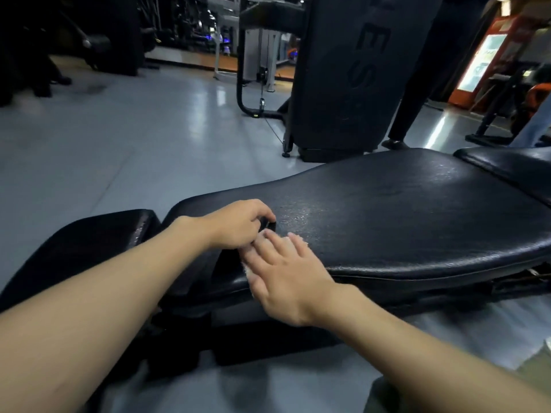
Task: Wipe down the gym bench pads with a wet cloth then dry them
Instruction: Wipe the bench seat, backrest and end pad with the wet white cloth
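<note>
My right hand (283, 263) lies flat on the cloth (295, 236), fingers straight and slightly spread. It presses the cloth onto the near edge of the long pad (402, 216), just below the middle of the frame. I judge a flat palm suits this, since it spreads the pressure and lets the cloth slide without bunching. The cloth is almost wholly hidden under the hand. Only a pale, fuzzy fringe shows past the fingertips and beside the thumb.

My left hand (238, 225) sits just above and left of the right, knuckles up and fingers curled, with its fingertips meeting the right hand's. A small dark shape lies between its thumb and forefinger. I cannot tell whether it is pinching something or whether that is only shadow on the pad. My guess is that it steadies the cloth's far edge.

The long pad runs from centre frame towards the right edge. It is black, with a fine leathery grain and a rounded, stitched rim. Just right of the left hand the surface is speckled with bright glints, which I read as moisture, while farther right it has only a soft sheen. A small pad (98, 242) sits at the lower left, apart from the long one. The end of a third pad (512, 168) shows at the right edge. I cannot say whether this pass is the wet one or the dry one.
</note>
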`<state>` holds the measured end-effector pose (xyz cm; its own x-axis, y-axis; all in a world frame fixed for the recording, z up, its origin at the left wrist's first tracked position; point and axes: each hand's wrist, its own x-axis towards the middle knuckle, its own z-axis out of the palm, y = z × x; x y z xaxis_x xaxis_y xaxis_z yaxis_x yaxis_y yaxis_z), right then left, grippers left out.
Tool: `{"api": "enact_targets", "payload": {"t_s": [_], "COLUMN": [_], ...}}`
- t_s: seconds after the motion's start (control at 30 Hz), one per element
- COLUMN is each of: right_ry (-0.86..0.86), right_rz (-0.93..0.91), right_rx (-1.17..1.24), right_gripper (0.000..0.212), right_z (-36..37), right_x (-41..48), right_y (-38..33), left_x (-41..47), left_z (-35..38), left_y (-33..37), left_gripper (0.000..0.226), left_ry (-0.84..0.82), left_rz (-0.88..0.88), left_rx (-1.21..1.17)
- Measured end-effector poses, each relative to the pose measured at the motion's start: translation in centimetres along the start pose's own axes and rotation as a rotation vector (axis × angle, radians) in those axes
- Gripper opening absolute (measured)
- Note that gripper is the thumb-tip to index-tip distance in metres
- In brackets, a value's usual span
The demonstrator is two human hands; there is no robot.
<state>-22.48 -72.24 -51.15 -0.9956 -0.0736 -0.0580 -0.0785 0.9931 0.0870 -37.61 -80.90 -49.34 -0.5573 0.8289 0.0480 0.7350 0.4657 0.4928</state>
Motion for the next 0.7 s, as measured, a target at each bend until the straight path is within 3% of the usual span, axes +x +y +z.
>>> {"api": "enact_targets", "payload": {"t_s": [0.1,0.23,0.33,0.47,0.7], "right_ry": [-0.008,0.015,-0.010,-0.017,-0.042], "right_rz": [-0.119,-0.193,-0.114,0.039,0.323], "right_rx": [-0.026,-0.027,-0.027,0.016,-0.004], "right_gripper": [0.083,0.079,0.080,0.054,0.053], "right_z": [0.5,-0.1,-1.0,-2.1,-4.1], "right_x": [2.1,1.5,-0.4,-3.3,-9.9], "right_y": [-3.5,-1.1,3.0,9.0,20.0], "left_x": [-1.5,-1.9,-0.7,2.2,9.0], "left_z": [-0.6,-0.8,-0.4,0.5,3.1], "left_y": [-1.7,-1.0,1.2,4.4,11.4], "left_gripper": [0.044,0.038,0.037,0.035,0.039], "left_ry": [0.026,0.057,0.050,0.021,-0.018], "left_rz": [-0.046,-0.042,-0.017,0.036,0.147], "left_rx": [-0.004,0.014,-0.011,0.032,0.061]}}
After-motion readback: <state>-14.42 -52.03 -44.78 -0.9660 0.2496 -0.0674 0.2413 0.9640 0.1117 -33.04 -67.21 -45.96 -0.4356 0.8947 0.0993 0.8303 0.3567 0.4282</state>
